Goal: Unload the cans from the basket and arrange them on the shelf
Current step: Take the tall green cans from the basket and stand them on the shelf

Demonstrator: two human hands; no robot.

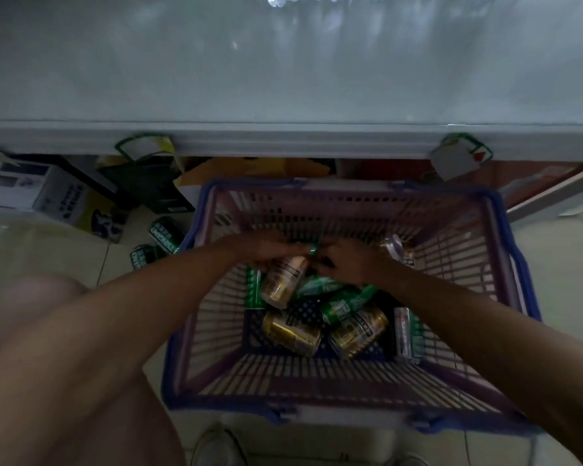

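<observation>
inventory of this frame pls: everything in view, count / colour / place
basket: 1, purple, blue rim, on floor below shelf
shelf: 1, pale grey, top of view
gold cans: 3, two lying in basket, one held
green cans: at least 3, lying mid-basket
silver cans: 2, basket's right side
floor cans: 2, green, on floor left of basket
price tags: 2, on shelf edge
boxes: several, under shelf, left
left hand: grips held gold can
right hand: over the cans, grip unclear
</observation>
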